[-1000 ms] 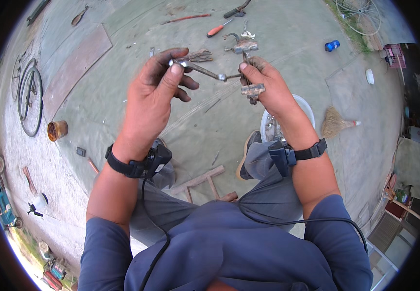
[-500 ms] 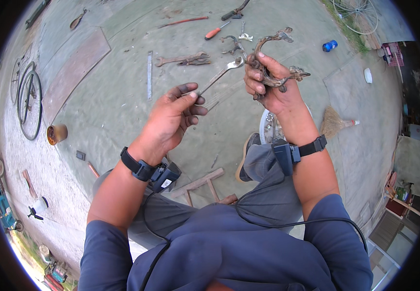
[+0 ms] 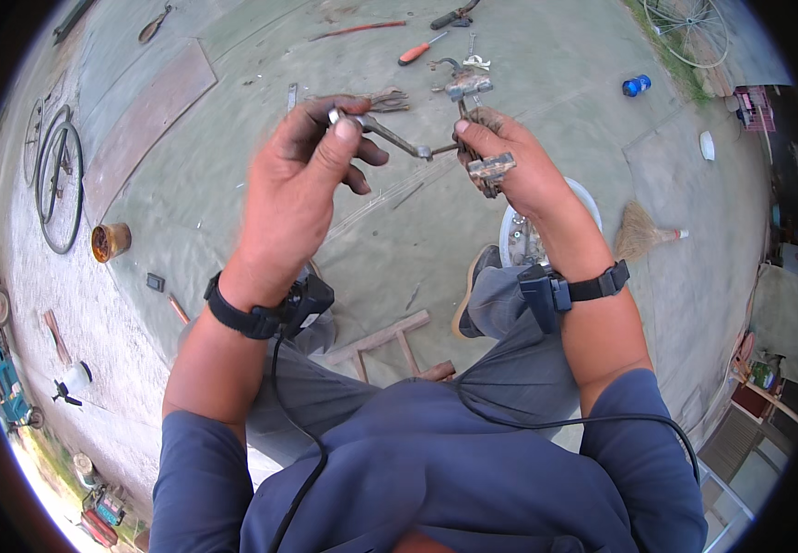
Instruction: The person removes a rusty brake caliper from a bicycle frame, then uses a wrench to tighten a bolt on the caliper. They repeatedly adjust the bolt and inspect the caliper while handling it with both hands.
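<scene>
Held up in my right hand (image 3: 517,158) is a worn bicycle brake caliper (image 3: 469,88), its two arms ending in dirty brake pads. My left hand (image 3: 302,175) pinches one end of a small metal wrench (image 3: 393,138) between thumb and forefinger, the other fingers loosely curled. The wrench's far end meets a bolt (image 3: 445,148) that sticks out of the caliper toward the left; whether it sits fully around the bolt I cannot tell. Dirt darkens my fingers. Part of the caliper is hidden behind my right fingers.
Beyond my hands lie an orange-handled screwdriver (image 3: 422,50), a second brake caliper (image 3: 448,64) and pliers (image 3: 388,99). A white basin (image 3: 592,197) with metal parts stands below my right forearm, beside a straw broom (image 3: 643,230). A rusty can (image 3: 110,242) and wooden frame (image 3: 381,337) are nearby.
My left hand has moved up and left, now pinching the wrench's end. The caliper has turned in my right hand, so its pads face me and its bolt points to the wrench.
</scene>
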{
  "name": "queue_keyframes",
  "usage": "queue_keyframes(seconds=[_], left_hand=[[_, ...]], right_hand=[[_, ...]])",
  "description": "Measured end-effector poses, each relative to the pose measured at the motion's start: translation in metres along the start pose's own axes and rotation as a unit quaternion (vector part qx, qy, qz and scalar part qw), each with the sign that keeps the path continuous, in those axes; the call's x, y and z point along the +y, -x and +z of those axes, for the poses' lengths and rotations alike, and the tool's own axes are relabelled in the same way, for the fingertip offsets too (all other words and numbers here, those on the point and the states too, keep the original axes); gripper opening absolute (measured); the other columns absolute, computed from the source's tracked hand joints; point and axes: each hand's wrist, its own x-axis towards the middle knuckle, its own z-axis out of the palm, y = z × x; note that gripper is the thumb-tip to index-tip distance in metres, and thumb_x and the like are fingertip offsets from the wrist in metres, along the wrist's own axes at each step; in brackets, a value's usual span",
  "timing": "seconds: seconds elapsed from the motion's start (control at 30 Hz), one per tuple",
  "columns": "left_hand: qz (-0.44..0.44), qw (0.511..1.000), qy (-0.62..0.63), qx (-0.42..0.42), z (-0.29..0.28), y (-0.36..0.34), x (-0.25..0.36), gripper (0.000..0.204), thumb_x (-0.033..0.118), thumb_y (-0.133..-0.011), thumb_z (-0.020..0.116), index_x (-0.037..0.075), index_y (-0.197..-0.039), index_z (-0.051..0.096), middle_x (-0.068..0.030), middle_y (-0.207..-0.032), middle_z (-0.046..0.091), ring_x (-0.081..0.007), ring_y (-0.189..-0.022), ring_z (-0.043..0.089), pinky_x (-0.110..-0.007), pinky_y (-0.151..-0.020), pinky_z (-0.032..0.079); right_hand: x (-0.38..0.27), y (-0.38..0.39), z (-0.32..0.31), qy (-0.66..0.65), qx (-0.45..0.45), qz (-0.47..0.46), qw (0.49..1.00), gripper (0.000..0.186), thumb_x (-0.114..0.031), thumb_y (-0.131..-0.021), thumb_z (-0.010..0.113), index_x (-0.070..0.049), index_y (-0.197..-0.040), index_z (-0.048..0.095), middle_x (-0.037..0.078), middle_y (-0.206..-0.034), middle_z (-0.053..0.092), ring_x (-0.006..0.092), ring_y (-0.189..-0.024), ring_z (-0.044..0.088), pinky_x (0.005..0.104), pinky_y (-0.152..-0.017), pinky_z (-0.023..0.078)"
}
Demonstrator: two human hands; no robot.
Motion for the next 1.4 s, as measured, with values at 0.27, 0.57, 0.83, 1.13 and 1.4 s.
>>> queue_keyframes(seconds=[0.27, 0.57, 0.83, 1.13, 1.4], left_hand=[[-0.175, 0.976, 0.056, -0.114, 0.012, 0.025, -0.01, 0.032, 0.016, -0.099, 0.06, 0.0, -0.125, 0.052, -0.0085, -0.097, 0.062, -0.0164, -0.085, 0.067, -0.027, -0.065, 0.052], [-0.313, 0.932, 0.18, 0.021, -0.003, 0.004, -0.046, 0.036, 0.023, -0.098, 0.063, 0.005, -0.127, 0.053, -0.004, -0.1, 0.062, -0.0121, -0.08, 0.062, -0.024, -0.065, 0.048], [-0.212, 0.966, 0.117, 0.091, -0.02, -0.023, -0.031, 0.031, 0.026, -0.1, 0.06, 0.005, -0.123, 0.056, -0.0035, -0.098, 0.063, -0.0116, -0.083, 0.063, -0.024, -0.067, 0.048], [0.057, 0.993, -0.076, 0.072, -0.001, -0.003, -0.002, 0.038, 0.029, -0.107, 0.043, -0.004, -0.123, 0.054, -0.0114, -0.106, 0.061, -0.0153, -0.086, 0.064, -0.026, -0.064, 0.049], [-0.139, 0.989, 0.057, 0.009, 0.016, 0.028, -0.014, 0.037, 0.018, -0.101, 0.059, -0.003, -0.129, 0.052, -0.0115, -0.106, 0.06, -0.0128, -0.081, 0.062, -0.023, -0.061, 0.048]], right_hand=[[0.003, -0.008, -0.008, -0.189, 0.112, -0.071, 0.973, 0.024, -0.031, -0.099, 0.059, -0.008, -0.094, 0.056, 0.003, -0.076, 0.057, 0.012, -0.061, 0.052, 0.0253, -0.056, 0.04], [-0.003, -0.002, -0.016, -0.311, -0.065, -0.006, 0.948, 0.024, -0.031, -0.098, 0.058, -0.007, -0.094, 0.059, 0.001, -0.07, 0.052, 0.0109, -0.053, 0.047, 0.025, -0.052, 0.036], [-0.014, 0.013, -0.007, -0.124, -0.148, 0.062, 0.979, 0.026, -0.032, -0.093, 0.066, -0.006, -0.091, 0.059, 0.002, -0.07, 0.055, 0.0105, -0.054, 0.048, 0.0243, -0.046, 0.034], [-0.003, 0.004, 0.005, -0.008, -0.001, -0.029, 1.0, 0.025, -0.031, -0.097, 0.061, -0.007, -0.094, 0.058, 0.0, -0.074, 0.055, 0.0064, -0.06, 0.049, 0.0236, -0.05, 0.037], [0.001, -0.007, -0.004, -0.2, 0.132, -0.082, 0.968, 0.023, -0.031, -0.098, 0.06, -0.009, -0.096, 0.056, 0.003, -0.077, 0.057, 0.0111, -0.062, 0.052, 0.0239, -0.054, 0.037]])
